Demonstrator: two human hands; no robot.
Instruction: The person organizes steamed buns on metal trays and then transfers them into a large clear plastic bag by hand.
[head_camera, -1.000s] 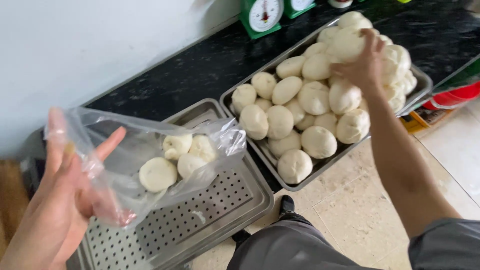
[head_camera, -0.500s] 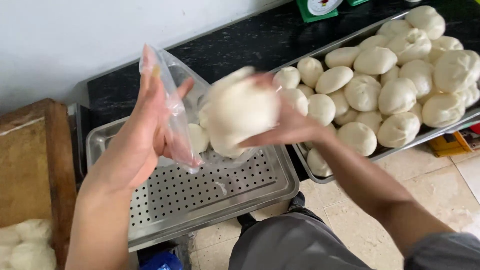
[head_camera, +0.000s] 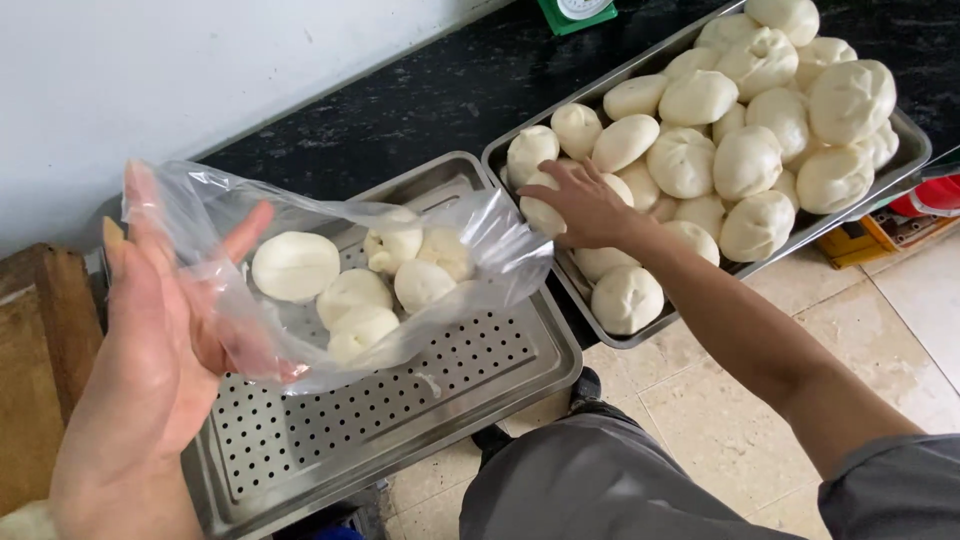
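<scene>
Where the head view looks down, the left hand holds open a clear thin plastic bag containing six round white steamed buns, fingers spread inside its mouth. Bag hangs over a perforated stainless steel tray. Right hand, fingers loosely spread, rests on white buns piled in a rectangular metal pan on the black speckled stone table.

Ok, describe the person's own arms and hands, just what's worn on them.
Both are bare: no gloves, rings, watch or bracelets show. The left hand and its forearm are uncovered to the frame's edge. The right hand leads to a bare forearm; a short grey sleeve starts near the elbow.
</scene>
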